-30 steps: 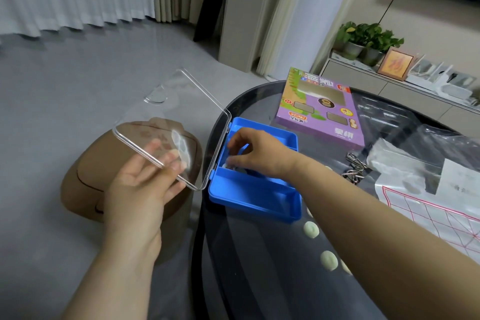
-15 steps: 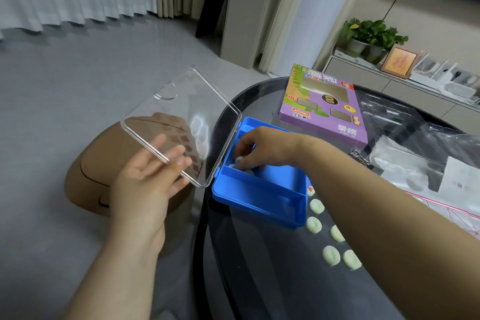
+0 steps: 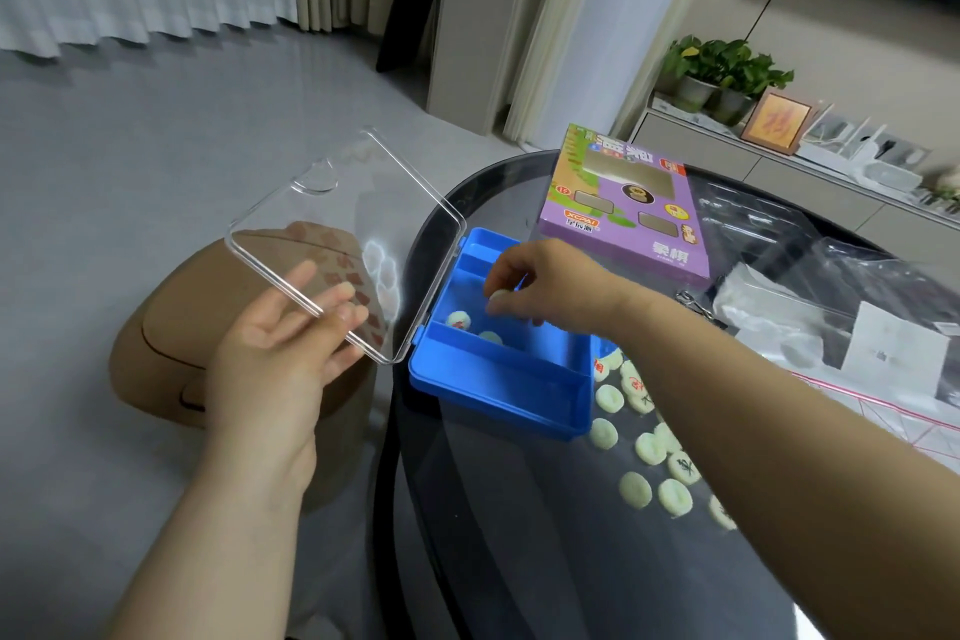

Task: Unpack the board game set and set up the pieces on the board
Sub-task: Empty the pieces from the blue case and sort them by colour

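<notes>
A blue plastic case point(image 3: 498, 390) sits at the left edge of the dark round glass table point(image 3: 545, 561). Its clear hinged lid point(image 3: 337, 218) stands open to the left, and my left hand point(image 3: 280, 343) holds the lid's lower edge from beneath. My right hand point(image 3: 540, 281) is over the case and pinches one pale round game piece point(image 3: 500, 297). Two pale pieces point(image 3: 459, 320) lie inside the case. Several more pale pieces point(image 3: 649, 447) are scattered on the glass to the right of the case. The board sheet point(image 3: 883, 405) with red lines lies at the right, partly hidden by my arm.
A purple game box point(image 3: 628, 208) lies behind the case. Clear plastic bags and a white paper point(image 3: 893, 353) lie at the right, with small metal clips point(image 3: 691, 299) beside them. A brown stool point(image 3: 171, 343) stands on the floor under the lid. A low cabinet with plants point(image 3: 722, 68) is behind.
My right hand has risen out of the blue case with one piece pinched in its fingers. More scattered pieces show to the right of the case. My left hand keeps holding the lid.
</notes>
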A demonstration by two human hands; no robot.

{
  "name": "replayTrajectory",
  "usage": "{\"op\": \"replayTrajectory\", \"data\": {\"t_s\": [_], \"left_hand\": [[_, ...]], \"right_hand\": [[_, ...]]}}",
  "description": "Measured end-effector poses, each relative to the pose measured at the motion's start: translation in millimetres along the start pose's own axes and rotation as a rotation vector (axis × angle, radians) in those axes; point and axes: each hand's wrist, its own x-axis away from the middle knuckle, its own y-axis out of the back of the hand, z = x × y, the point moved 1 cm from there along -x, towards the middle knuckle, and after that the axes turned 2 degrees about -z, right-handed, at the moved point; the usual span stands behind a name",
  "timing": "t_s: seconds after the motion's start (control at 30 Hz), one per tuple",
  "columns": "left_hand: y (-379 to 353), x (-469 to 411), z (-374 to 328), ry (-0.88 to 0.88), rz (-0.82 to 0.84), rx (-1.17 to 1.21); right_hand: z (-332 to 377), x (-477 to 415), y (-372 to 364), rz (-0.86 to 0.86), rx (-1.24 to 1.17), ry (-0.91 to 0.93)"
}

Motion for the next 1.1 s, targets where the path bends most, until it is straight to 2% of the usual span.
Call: {"op": "replayTrajectory", "data": {"t_s": [0.2,0.4,0.5,0.73,1.03,1.1], "left_hand": [[3.8,-1.1,-0.1,-0.011,-0.009,-0.010],[1.6,-1.7,2.7,-0.020,-0.003,-0.014],[0.5,-1.2,3.3,-0.027,-0.001,-0.019],[0.8,-2.0,4.0,-0.022,-0.002,-0.008],[-1.7,-1.1,1.0,-0.002,-0.011,0.031],[-1.0,-1.9,1.0,0.001,-0.018,0.036]], "right_hand": [[-21.6,40.4,36.7,-0.107,-0.062,-0.066],[-52.6,77.9,31.9,-0.056,-0.026,-0.163],[-56.6,82.6,24.4,-0.056,0.042,-0.133],[-36.2,70.9,38.7,-0.239,0.184,0.007],[8.4,16.1,4.4,-0.021,0.401,0.190],[12.9,5.9,-1.6,0.010,0.379,0.199]]}}
